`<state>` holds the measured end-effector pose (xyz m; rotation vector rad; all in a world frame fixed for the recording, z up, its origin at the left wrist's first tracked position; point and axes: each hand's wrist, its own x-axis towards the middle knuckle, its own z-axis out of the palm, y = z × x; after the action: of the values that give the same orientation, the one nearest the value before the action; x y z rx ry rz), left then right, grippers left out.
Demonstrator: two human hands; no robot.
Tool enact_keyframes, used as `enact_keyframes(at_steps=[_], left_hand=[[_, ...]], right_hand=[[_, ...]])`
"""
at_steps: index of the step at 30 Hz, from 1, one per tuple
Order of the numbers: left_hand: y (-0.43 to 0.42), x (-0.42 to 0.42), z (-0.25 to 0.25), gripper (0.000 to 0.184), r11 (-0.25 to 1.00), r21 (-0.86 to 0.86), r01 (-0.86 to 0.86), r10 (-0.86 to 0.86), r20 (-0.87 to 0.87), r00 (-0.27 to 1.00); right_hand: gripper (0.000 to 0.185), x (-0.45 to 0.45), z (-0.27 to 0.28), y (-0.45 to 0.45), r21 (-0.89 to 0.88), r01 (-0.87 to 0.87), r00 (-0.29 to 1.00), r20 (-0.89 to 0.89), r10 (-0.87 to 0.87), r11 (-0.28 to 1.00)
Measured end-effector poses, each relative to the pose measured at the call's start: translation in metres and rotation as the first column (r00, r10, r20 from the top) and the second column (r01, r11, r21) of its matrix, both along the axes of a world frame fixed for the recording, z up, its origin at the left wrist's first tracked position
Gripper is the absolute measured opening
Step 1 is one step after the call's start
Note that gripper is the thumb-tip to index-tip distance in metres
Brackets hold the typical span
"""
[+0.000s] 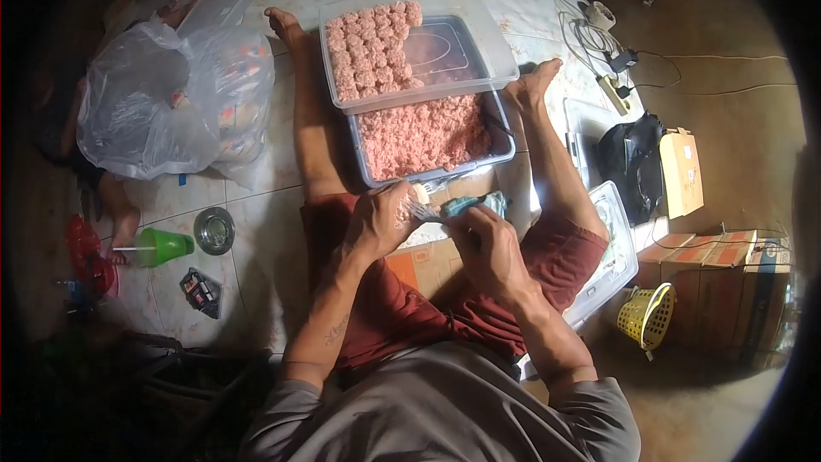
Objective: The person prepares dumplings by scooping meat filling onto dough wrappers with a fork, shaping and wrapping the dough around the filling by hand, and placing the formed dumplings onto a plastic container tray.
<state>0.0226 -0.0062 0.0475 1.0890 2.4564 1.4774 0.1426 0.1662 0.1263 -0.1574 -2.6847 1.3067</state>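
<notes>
My right hand (489,244) grips a fork (425,212), its tines pointing left against the fingers of my left hand (385,216). My left hand is curled closed, with pink bits stuck on it and a small pale thing (421,193) at its fingertips; what it holds is not clear. Beyond the hands, loose pink mince-like filling (419,139) fills a dark-rimmed tub (505,154). Across that tub's far part rests a clear plastic box (505,64) with rows of pink clumps (368,47) on its left side. A blue-green crumpled thing (479,203) lies just beyond my right hand.
A big plastic bag (145,103), a green cup (162,246) and a glass ashtray (214,231) stand at left. Another person's foot (124,210) is nearby. At right are cables (590,30), a black bag (633,158), a yellow basket (646,316) and cardboard boxes (710,282).
</notes>
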Motion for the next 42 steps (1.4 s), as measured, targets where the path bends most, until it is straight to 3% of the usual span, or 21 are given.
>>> enact_keyframes(at_steps=[4,7,8,10,12,13,14,15,17,19,20,22,23,26,27,28,29,32,34,40,42], left_hand=[[-0.002,0.003,0.003,0.039,0.999,0.015,-0.05,0.05,0.037,0.998],[-0.014,0.002,-0.001,0.049,0.985,-0.165,-0.043,0.082,0.239,0.967],[-0.018,0.003,-0.005,0.049,0.985,-0.165,-0.04,0.08,0.238,0.968],[-0.023,0.007,0.0,0.056,0.989,0.147,-0.027,-0.004,0.205,0.979],[-0.028,0.015,0.008,0.061,0.986,0.164,-0.043,0.002,0.245,0.969],[-0.032,0.015,0.012,0.059,0.985,0.169,-0.03,-0.036,0.375,0.926],[-0.037,0.014,0.014,0.057,0.984,0.175,-0.015,-0.074,0.495,0.866],[-0.046,0.01,-0.008,0.05,0.986,0.161,0.048,-0.104,0.359,0.927],[-0.044,0.009,-0.003,0.047,0.987,0.159,0.032,-0.096,0.414,0.905],[-0.035,0.01,-0.01,0.042,0.989,0.147,0.023,-0.08,0.392,0.917],[-0.03,0.009,-0.011,0.042,0.989,0.146,0.021,-0.077,0.393,0.916],[-0.017,0.007,-0.009,0.035,0.996,0.015,0.087,-0.089,0.214,0.973],[-0.009,0.008,-0.007,0.034,0.999,0.034,0.037,-0.043,0.201,0.979],[-0.013,0.005,-0.01,0.036,0.998,-0.054,-0.029,0.038,0.169,0.985],[-0.022,0.004,0.001,0.037,0.998,0.026,0.065,-0.07,0.243,0.968],[-0.033,0.003,-0.002,0.037,0.997,0.029,0.067,-0.072,0.244,0.967],[-0.045,0.005,-0.007,0.041,0.956,0.286,0.067,-0.191,0.432,0.882],[-0.06,0.015,0.002,0.033,0.812,0.575,-0.104,-0.371,0.645,0.669],[-0.075,0.016,-0.009,0.031,0.903,0.423,-0.076,-0.261,0.681,0.684],[-0.063,0.032,-0.014,0.029,0.99,0.107,-0.096,0.023,0.539,0.842],[-0.063,0.03,-0.016,0.03,0.99,0.059,-0.127,0.082,0.493,0.866]], right_hand=[[0.009,-0.003,-0.01,-0.008,-0.039,0.034,0.999,-0.029,-0.035,0.999],[0.009,-0.011,-0.015,-0.011,-0.124,0.118,0.985,-0.107,-0.132,0.985],[0.009,-0.018,-0.02,-0.01,-0.273,0.151,0.98,-0.083,-0.179,0.95],[0.01,-0.028,-0.04,-0.006,-0.418,0.19,0.971,-0.051,-0.232,0.888],[0.011,-0.033,-0.087,0.003,-0.757,0.389,0.909,0.408,-0.085,0.525],[0.012,-0.02,-0.139,0.016,-0.76,0.475,0.839,0.543,0.031,0.444],[0.012,-0.003,-0.138,0.017,-0.763,0.474,0.843,0.537,0.024,0.44],[0.01,0.013,-0.133,0.017,-0.797,0.511,0.824,0.561,0.083,0.322],[0.009,0.025,-0.106,0.012,-0.804,0.56,0.792,0.59,0.155,0.199],[0.008,0.026,-0.056,-0.005,-0.662,0.447,0.883,0.434,-0.178,0.601],[0.008,0.025,-0.05,-0.007,-0.663,0.446,0.883,0.435,-0.175,0.602],[0.008,0.022,-0.036,-0.009,-0.223,0.076,0.995,-0.05,-0.089,0.972],[0.007,0.021,-0.022,-0.008,0.023,0.003,0.998,-0.069,-0.001,1.0],[0.005,0.026,-0.017,0.006,-0.012,0.01,1.0,0.004,-0.01,1.0],[0.005,0.026,-0.008,0.007,-0.154,0.161,0.987,0.051,-0.155,0.975],[0.006,0.02,-0.006,0.018,0.005,0.224,0.975,0.005,-0.224,0.975],[0.005,0.012,-0.012,0.029,0.067,0.266,0.963,-0.053,-0.263,0.962],[0.004,-0.006,-0.068,0.062,0.203,0.334,0.942,-0.097,-0.32,0.921],[0.006,-0.012,-0.092,0.057,0.296,0.322,0.944,-0.034,-0.327,0.899],[0.012,-0.038,-0.106,-0.01,0.147,0.138,0.99,-0.004,-0.139,0.979],[0.013,-0.054,-0.095,-0.004,0.128,0.151,0.977,-0.167,-0.129,0.98]])
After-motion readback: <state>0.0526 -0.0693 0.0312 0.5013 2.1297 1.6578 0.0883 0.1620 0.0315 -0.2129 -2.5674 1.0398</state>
